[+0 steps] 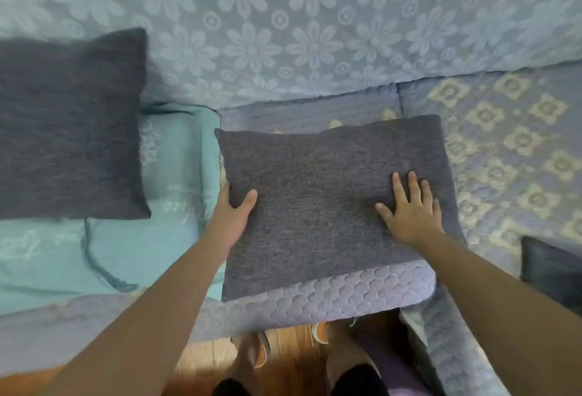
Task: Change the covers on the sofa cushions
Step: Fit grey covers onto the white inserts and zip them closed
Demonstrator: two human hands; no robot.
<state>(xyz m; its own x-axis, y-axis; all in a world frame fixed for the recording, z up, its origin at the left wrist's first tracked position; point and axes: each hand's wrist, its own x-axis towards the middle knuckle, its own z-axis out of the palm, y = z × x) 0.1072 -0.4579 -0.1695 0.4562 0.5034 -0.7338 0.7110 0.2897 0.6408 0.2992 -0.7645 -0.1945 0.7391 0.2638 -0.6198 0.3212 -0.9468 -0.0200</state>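
Note:
A grey woven cushion (318,194) lies flat on the sofa seat in front of me. My left hand (234,210) grips its left edge, thumb on top and fingers tucked under. My right hand (409,206) presses flat on the cushion's right half with fingers spread. A second dark grey cushion (69,125) leans at the left against the sofa back. The corner of a third dark cushion (548,266) shows at the right edge.
The sofa back (315,24) carries a blue flower-patterned throw. A teal cloth (94,247) covers the left seat, and a lilac quilted cover (340,295) wraps the seat edge. My feet stand on wooden floor (289,361) below.

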